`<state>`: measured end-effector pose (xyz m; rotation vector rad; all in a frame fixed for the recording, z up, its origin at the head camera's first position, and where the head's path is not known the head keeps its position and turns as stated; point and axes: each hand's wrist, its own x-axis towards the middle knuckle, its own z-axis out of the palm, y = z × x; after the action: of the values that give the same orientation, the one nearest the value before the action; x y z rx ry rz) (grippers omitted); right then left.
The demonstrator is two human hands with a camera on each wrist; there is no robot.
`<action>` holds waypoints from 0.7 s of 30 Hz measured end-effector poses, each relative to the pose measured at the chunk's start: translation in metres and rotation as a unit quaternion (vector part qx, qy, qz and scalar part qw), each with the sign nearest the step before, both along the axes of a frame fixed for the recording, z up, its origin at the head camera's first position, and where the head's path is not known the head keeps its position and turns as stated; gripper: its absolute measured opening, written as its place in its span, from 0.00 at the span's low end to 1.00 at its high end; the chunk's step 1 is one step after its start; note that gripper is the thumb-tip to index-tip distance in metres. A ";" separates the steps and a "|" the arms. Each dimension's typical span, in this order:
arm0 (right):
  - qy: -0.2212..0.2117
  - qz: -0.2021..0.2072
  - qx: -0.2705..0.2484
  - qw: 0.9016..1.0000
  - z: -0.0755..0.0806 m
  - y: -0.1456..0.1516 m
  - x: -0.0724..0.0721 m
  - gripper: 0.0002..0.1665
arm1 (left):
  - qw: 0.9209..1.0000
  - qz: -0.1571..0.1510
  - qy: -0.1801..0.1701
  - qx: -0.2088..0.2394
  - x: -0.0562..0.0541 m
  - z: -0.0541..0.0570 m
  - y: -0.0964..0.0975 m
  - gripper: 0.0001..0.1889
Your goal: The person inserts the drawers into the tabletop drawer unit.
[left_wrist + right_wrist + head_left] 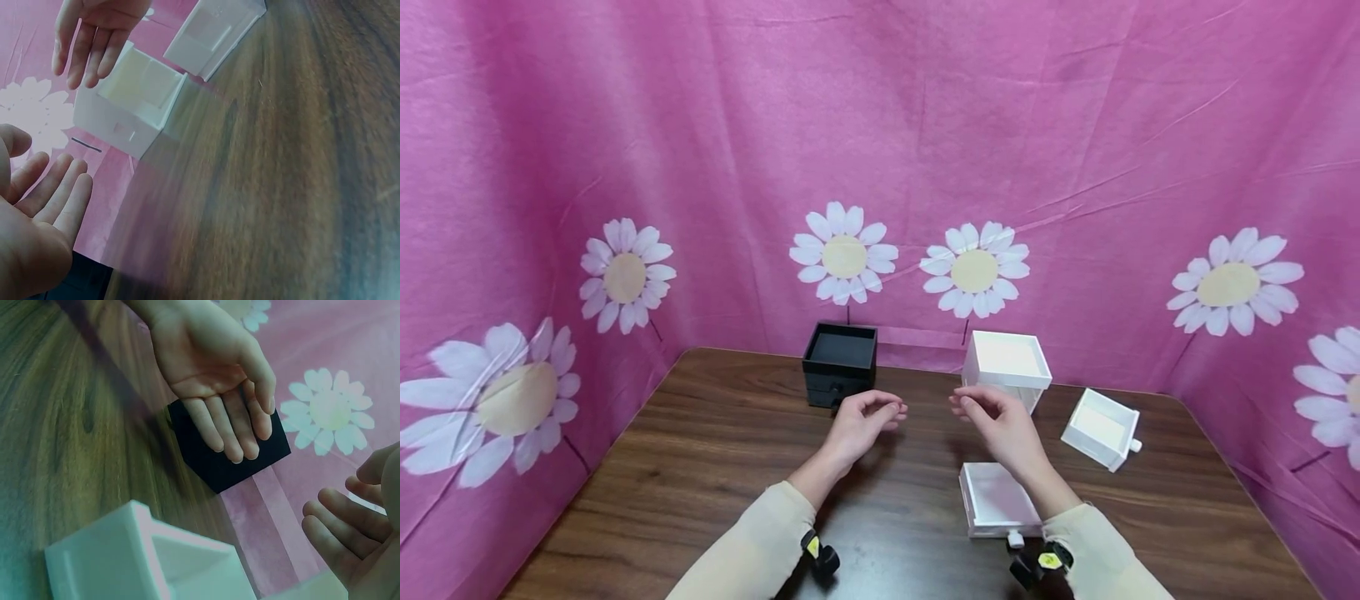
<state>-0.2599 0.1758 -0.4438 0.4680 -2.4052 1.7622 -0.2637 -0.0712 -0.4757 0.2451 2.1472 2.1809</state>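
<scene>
My left hand (862,422) hovers over the table in front of a black box (841,363) with a recessed top and a small knob at its front. Nothing lies in its loosely bent fingers. Facing it, my right hand (1000,425) is also held up with relaxed fingers and holds nothing. Just behind the right hand stands a white box (1009,367) with a raised rim; its front looks hollow in the left wrist view. A white drawer (996,498) with a knob lies under the right forearm. Another white drawer (1099,428) sits farther right, turned at an angle.
The dark wooden table (700,483) meets a pink cloth (737,167) with printed daisies at its back and sides. Both boxes stand near the table's back edge. Small black devices (822,557) are strapped to both wrists.
</scene>
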 end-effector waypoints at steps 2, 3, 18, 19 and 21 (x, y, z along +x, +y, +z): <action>0.005 -0.001 0.003 1.000 -0.001 0.003 0.002 0.14 | 1.000 0.000 0.000 0.000 -0.001 0.000 0.001 0.14; 0.007 -0.005 0.007 1.000 -0.001 0.005 0.004 0.14 | 1.000 -0.001 -0.001 0.000 -0.001 0.000 0.002 0.14; -0.011 -0.043 0.001 0.999 -0.001 0.025 0.021 0.14 | 1.000 -0.001 0.003 -0.002 -0.010 -0.001 0.014 0.13; -0.012 -0.046 0.002 0.999 -0.002 0.026 0.022 0.14 | 1.000 0.000 0.001 -0.001 -0.010 -0.001 0.014 0.13; -0.012 -0.049 0.003 0.999 -0.001 0.029 0.024 0.14 | 1.000 0.004 -0.003 -0.001 -0.011 0.000 0.015 0.13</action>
<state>-0.2363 0.2043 -0.4452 0.3247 -2.4074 1.7297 -0.2745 -0.0563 -0.4756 0.2302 2.1505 2.1808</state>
